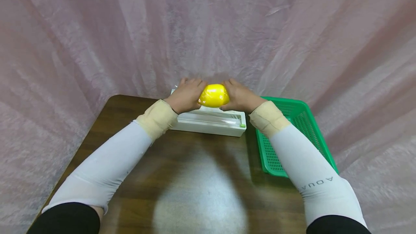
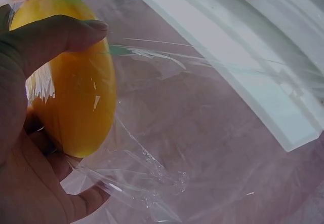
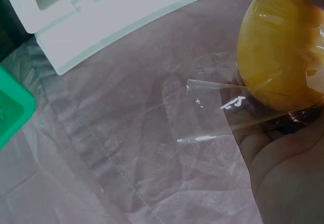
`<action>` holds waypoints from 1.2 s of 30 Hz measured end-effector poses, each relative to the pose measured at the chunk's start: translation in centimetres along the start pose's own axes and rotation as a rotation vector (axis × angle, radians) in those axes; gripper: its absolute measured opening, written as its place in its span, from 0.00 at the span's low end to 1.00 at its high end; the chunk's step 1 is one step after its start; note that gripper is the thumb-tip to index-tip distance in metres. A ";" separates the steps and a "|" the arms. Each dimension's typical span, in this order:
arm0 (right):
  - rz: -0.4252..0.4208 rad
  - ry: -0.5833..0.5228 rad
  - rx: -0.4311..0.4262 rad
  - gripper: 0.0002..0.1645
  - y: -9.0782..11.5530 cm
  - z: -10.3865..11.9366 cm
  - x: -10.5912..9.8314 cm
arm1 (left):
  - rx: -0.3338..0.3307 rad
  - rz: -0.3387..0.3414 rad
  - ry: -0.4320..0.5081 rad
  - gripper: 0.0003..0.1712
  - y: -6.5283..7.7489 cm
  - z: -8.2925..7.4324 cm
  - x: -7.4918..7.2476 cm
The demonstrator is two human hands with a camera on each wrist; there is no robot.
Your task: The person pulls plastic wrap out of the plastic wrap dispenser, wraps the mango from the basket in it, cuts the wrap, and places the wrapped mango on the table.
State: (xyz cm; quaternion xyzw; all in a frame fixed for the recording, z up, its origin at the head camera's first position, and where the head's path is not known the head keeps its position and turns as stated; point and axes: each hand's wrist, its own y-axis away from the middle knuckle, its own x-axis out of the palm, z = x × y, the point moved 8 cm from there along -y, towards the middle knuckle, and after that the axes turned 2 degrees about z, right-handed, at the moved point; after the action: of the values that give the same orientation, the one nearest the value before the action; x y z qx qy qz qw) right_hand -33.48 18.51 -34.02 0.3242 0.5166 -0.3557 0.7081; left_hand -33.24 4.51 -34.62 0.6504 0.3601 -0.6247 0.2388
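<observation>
Between my two hands, above the white cling film dispenser (image 1: 211, 121), is a smooth, glossy yellow rounded object (image 1: 214, 96) with clear plastic film (image 2: 147, 178) stretched around it. My left hand (image 1: 187, 95) grips its left side, the thumb lying across the yellow surface in the left wrist view and fingers curled beneath. On the other side my right hand (image 1: 241, 96) holds it, with most of those fingers hidden behind. Loose film (image 3: 217, 110) trails off the object in both wrist views. A thin strip of it reaches toward the dispenser in the left wrist view.
To the right of the dispenser stands a green perforated plastic basket (image 1: 276, 169), partly covered by my right forearm. Everything sits on a dark brown wooden table (image 1: 136, 190). A pinkish curtain (image 1: 208, 28) hangs close behind the table's far edge.
</observation>
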 end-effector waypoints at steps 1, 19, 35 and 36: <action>-0.001 0.004 -0.004 0.51 0.0 0.1 -0.1 | 0.002 -0.003 -0.001 0.37 0.0 0.0 -0.2; -0.028 0.026 -0.027 0.51 0.4 1.4 -3.2 | 0.018 -0.027 -0.021 0.37 -0.1 -0.2 -3.2; -0.062 0.094 -0.054 0.52 0.9 2.2 -6.3 | 0.036 -0.059 -0.053 0.36 -0.7 -0.8 -6.1; -0.064 0.099 -0.056 0.52 0.9 2.3 -6.4 | 0.039 -0.063 -0.054 0.36 -0.7 -0.8 -6.2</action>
State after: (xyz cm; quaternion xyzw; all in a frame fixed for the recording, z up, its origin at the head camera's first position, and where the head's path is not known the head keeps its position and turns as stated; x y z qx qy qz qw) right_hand -32.97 18.19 -27.23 0.3048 0.5708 -0.3471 0.6788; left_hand -33.05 4.49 -28.35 0.6263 0.3617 -0.6560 0.2161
